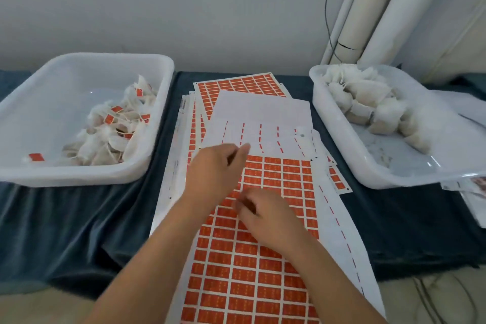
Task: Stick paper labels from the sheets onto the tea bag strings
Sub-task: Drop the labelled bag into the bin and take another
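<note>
Both hands hover over the top label sheet (252,284), a grid of orange labels lying on the worktop. The left hand (213,173) is at the upper edge of the orange block, knuckles up. Its forefinger and thumb reach forward close together, but motion blur hides whether they pinch a label. The right hand (268,218) sits just nearer the person and to the right of the left one. Its fingers curl down toward the labels, and blur again makes it impossible to tell whether it grips anything.

Just beyond the left hand's fingertips the same sheet is bare white backing (263,113) marked with red dashes. More orange sheets (236,84) fan out from under it farther away.

Well to the left of the left hand stands a white tub (79,176) holding tea bags (110,137) whose strings carry orange labels. Well to the right of the right hand, a second white tub (368,179) holds a heap of plain tea bags (368,102) with no orange showing. Under everything, a dark blue cloth (79,218) covers the worktop. White pipes (381,8) run up the wall behind the right tub.
</note>
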Tool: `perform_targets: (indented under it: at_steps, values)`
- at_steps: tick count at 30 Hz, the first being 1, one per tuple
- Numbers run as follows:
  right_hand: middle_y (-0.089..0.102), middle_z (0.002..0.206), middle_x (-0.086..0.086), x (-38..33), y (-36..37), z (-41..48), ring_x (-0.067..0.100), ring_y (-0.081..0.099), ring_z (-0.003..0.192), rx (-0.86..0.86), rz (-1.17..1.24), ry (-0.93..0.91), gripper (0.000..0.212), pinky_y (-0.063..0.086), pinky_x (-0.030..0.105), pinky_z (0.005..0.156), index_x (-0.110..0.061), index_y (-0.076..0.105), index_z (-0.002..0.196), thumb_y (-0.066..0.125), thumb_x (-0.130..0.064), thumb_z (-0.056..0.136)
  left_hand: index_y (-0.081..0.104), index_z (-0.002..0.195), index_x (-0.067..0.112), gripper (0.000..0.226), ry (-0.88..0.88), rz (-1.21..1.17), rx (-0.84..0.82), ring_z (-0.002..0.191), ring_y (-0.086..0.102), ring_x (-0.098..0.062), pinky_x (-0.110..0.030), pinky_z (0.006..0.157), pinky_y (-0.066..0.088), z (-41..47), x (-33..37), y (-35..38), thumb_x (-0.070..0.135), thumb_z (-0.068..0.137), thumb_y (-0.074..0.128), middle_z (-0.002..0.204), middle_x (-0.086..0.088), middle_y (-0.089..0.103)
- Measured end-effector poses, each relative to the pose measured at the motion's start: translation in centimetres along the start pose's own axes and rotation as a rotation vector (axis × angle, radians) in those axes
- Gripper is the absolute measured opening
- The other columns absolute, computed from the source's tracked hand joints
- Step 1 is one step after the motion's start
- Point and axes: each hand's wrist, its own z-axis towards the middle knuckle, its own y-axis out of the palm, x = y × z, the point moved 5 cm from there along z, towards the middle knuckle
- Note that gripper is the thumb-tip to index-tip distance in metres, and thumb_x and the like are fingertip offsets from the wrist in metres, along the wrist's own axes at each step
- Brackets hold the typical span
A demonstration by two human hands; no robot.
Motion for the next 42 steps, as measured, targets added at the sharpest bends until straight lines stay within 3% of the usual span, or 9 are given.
perform_targets:
  at_steps: [4,8,15,20,26,29,33,37,42]
  values:
    - [0.065,0.078,-0.02,0.4,-4.5,0.1,0.001,0.063,0.07,0.075,-0.119,-0.051,0.022,0.047,0.015,0.064,-0.036,0.068,0.09,0.054,-0.049,0.101,0.056,0.061,0.025,0.056,-0.118,-0.156,0.058,0.06,0.064,-0.007,-0.023,0.057,0.046,-1.1,-2.7,5.4,0.058,0.105,0.045,0.062,0.013,0.065]
    - [0.065,0.085,-0.031,3.5,-16.1,1.9,-0.017,0.059,0.09,0.495,-0.002,0.033,0.015,0.042,0.012,0.066,-0.041,0.067,0.096,0.057,-0.052,0.1,0.063,0.068,0.03,0.056,-0.123,-0.087,0.016,0.071,0.063,0.015,-0.016,0.059,0.046,-0.7,-3.7,6.6,0.07,0.098,0.04,0.071,0.033,0.065]
    - [0.058,0.135,0.011,13.0,-29.8,10.7,0.035,0.056,0.124,0.717,-0.347,0.348,0.049,0.05,0.047,0.098,-0.018,0.058,0.135,0.072,-0.035,0.091,0.065,0.07,0.032,0.048,-0.103,-0.016,0.016,0.076,0.061,0.017,-0.013,0.058,0.045,-0.4,-3.8,7.0,0.063,0.102,0.047,0.074,0.038,0.063]
    - [0.069,0.113,0.017,18.1,-31.6,12.4,0.039,0.063,0.106,0.66,-0.495,0.518,0.026,0.046,0.038,0.077,-0.01,0.072,0.112,0.061,-0.03,0.098,0.065,0.07,0.032,0.047,-0.106,-0.009,0.012,0.075,0.061,0.018,-0.012,0.057,0.044,-0.3,-4.0,7.1,0.062,0.102,0.049,0.073,0.037,0.063]
    - [0.073,0.084,0.014,16.6,-31.6,9.6,0.04,0.062,0.08,0.72,-0.483,0.179,0.025,0.044,0.039,0.062,-0.019,0.08,0.09,0.061,-0.031,0.103,0.066,0.071,0.032,0.049,-0.115,-0.001,-0.001,0.058,0.067,-0.002,-0.011,0.058,0.045,-0.1,-4.3,7.2,0.064,0.102,0.048,0.061,0.02,0.066]
    - [0.049,0.055,-0.001,14.1,-31.6,7.3,0.024,0.047,0.057,0.665,-0.38,0.109,0.043,0.029,0.032,0.051,-0.032,0.055,0.059,0.06,-0.04,0.102,0.065,0.07,0.031,0.05,-0.113,-0.004,0.002,0.055,0.066,-0.006,-0.012,0.057,0.044,0.1,-4.1,7.2,0.065,0.102,0.047,0.06,0.016,0.066]
    - [0.071,0.077,0.008,10.9,-31.6,4.4,0.031,0.064,0.073,0.622,-0.25,0.108,0.029,0.056,0.045,0.068,-0.013,0.076,0.086,0.068,-0.038,0.098,0.065,0.07,0.031,0.05,-0.102,-0.031,0.015,0.055,0.065,-0.007,-0.015,0.057,0.047,0.0,-4.1,7.1,0.066,0.101,0.048,0.06,0.016,0.065]
    - [0.076,0.083,-0.013,7.4,-29.5,0.7,0.008,0.071,0.071,0.631,-0.001,0.086,0.011,0.056,0.026,0.062,-0.028,0.08,0.096,0.076,-0.037,0.091,0.064,0.069,0.035,0.051,-0.085,-0.042,0.007,0.057,0.065,-0.005,-0.016,0.057,0.045,-0.3,-3.4,6.7,0.077,0.093,0.049,0.06,0.02,0.064]
    - [0.076,0.076,-0.009,4.8,-21.8,-2.2,0.012,0.073,0.06,0.514,0.231,0.12,0.013,0.059,0.027,0.057,-0.025,0.073,0.09,0.067,-0.035,0.097,0.068,0.106,0.042,0.063,-0.102,-0.067,-0.219,0.092,0.07,-0.004,-0.02,0.074,0.056,-0.6,-1.1,5.0,0.092,0.074,0.047,0.106,0.025,0.072]
